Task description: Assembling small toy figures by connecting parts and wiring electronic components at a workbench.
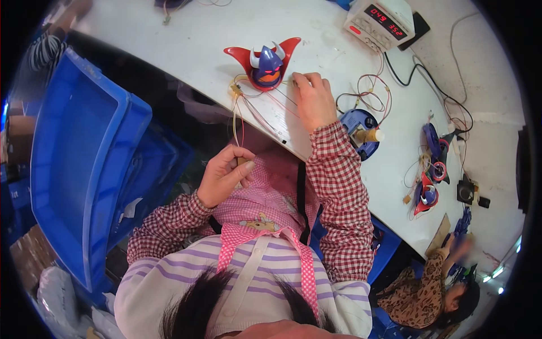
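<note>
A toy head (267,68) with a purple helmet, pale horns and a flared red collar stands upright near the table's front edge, its eyes glowing red. Thin wires (265,113) trail from its base over the edge. My left hand (227,172), below the table edge, pinches the end of these wires at a small tan connector (241,161). Just right of the toy, my right hand (314,100) rests on the table with bent fingers closed by a thin wire; what sits between the fingertips is hidden.
A power supply (381,24) with a lit red display stands at the far side. Right of my right arm lies a blue round housing (361,133) with wires. More toy heads (427,194) lie farther right. Blue bins (79,164) stand at left; a co-worker (420,291) sits lower right.
</note>
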Available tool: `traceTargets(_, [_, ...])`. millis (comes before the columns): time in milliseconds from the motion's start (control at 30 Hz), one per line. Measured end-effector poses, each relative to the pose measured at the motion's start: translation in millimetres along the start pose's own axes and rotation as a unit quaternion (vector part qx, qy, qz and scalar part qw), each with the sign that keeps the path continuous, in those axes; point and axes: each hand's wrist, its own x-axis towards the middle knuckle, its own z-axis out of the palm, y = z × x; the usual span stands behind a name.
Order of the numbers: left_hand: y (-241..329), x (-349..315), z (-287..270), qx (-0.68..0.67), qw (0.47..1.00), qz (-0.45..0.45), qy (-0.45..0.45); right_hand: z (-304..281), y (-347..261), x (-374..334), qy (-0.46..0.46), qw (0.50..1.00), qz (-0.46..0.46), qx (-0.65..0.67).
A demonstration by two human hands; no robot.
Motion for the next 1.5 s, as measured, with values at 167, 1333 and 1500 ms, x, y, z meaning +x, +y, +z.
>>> traceTargets(167, [0.0, 2.8, -5.1, -0.010, 1.000, -0.022, -0.008, -1.0, -1.5, -1.0, -0.002, 0.992, 0.063, 0.109])
traceTargets(1333, [7.2, 2.5, 0.4, -0.069, 0.989, -0.055, 0.117, 2.6, -0.6, -9.0, 0.006, 0.980, 0.089, 0.176])
traceTargets(1500, [3.1, 1.2, 3.3, -0.069, 0.988, 0.006, 0.134, 3.6, -1.3, -7.6, 0.004, 0.976, 0.104, 0.189])
